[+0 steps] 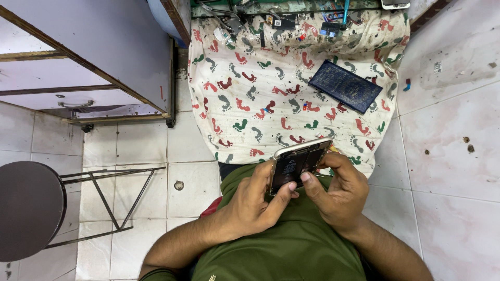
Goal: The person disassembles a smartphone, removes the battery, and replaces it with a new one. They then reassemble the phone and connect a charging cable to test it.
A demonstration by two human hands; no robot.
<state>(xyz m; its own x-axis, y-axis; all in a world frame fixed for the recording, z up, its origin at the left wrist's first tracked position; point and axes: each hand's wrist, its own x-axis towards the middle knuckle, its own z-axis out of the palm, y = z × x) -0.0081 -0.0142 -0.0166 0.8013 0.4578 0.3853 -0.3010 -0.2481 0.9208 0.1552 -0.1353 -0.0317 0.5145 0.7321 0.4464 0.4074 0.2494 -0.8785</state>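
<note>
An opened smartphone (298, 162), its back cover off and its dark battery and circuit parts exposed, is held over my lap in front of my green shirt. My left hand (253, 202) grips it from below and the left side, thumb against the lower edge. My right hand (337, 188) holds its right side, fingers curled behind it and thumb pressed at the lower corner. The phone tilts up to the right.
A cloth printed with coloured footprints (250, 99) covers the work surface ahead, with a dark blue flat case (345, 86) on it and small phone parts and tools (284, 22) along the far edge. A round dark stool (26, 208) stands left. A grey cabinet (94, 57) is upper left.
</note>
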